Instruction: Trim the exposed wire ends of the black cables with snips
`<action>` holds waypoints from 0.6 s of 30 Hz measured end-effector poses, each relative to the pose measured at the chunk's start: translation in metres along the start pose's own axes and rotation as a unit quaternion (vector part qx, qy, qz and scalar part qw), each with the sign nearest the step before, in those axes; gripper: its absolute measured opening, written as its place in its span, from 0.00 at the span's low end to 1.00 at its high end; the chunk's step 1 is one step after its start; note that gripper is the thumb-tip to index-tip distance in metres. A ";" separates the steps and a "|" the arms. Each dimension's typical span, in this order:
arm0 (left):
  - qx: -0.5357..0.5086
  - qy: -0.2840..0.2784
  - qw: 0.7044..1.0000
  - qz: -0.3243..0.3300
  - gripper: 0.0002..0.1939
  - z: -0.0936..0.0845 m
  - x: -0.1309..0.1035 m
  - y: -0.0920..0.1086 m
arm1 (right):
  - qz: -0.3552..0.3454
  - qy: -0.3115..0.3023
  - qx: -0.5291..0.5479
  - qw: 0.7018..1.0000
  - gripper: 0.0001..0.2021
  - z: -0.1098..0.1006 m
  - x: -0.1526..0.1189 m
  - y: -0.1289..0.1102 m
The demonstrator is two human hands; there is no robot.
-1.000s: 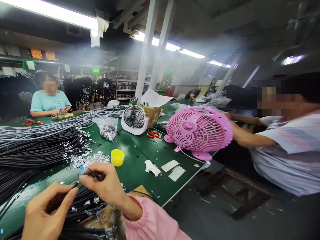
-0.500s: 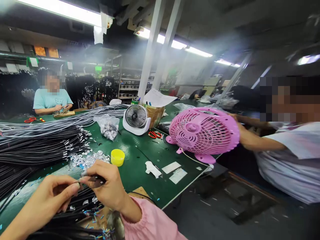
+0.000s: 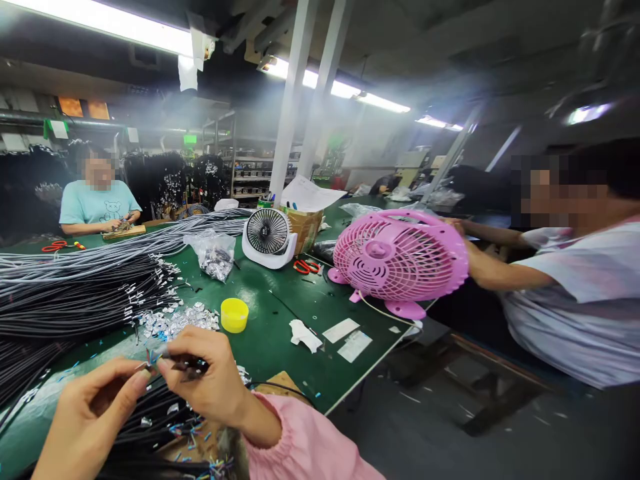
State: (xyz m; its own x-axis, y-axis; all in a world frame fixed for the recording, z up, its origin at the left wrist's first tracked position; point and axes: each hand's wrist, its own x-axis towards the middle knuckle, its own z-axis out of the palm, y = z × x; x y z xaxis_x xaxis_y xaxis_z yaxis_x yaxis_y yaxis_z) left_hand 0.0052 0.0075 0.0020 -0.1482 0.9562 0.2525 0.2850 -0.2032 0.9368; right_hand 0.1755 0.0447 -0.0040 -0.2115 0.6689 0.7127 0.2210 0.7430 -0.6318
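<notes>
My left hand point(image 3: 103, 407), lower left, pinches the end of a cable where small coloured wires point(image 3: 151, 357) fan out. Close beside it on the right, my right hand point(image 3: 207, 373) is closed round a dark object, too hidden to identify, with its fingertips at the same wires. Below both hands lie black cables point(image 3: 155, 417) with stripped, coloured ends. Behind them is a heap of crumpled foil pieces point(image 3: 175, 321), next to a yellow round container point(image 3: 235, 315).
Bundles of grey cables point(image 3: 115, 247) cover the table's left side. A small white fan point(image 3: 269, 239), red scissors point(image 3: 306, 267), a plastic bag point(image 3: 216, 257) and a large pink fan point(image 3: 400, 260) stand or lie beyond. Two other people sit left and right.
The coloured wires between my fingertips now show spread out. My left hand has shifted slightly left and down, and the whole view has turned a little.
</notes>
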 end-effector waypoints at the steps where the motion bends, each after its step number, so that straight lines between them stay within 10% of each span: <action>1: 0.004 -0.007 1.000 0.003 0.25 -0.002 0.001 -0.005 | -0.006 0.003 -0.006 1.000 0.05 0.001 0.000 0.000; 18: 0.032 -0.027 0.999 0.016 0.25 0.000 0.000 -0.011 | 0.003 0.035 0.041 0.999 0.04 0.002 -0.007 0.008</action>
State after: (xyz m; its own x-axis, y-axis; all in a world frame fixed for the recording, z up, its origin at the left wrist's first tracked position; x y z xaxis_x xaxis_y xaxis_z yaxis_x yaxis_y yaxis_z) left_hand 0.0021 0.0098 -0.0081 -0.0867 0.9597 0.2675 0.3498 -0.2221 0.9101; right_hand 0.1769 0.0461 -0.0145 -0.1436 0.6726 0.7259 0.1437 0.7399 -0.6572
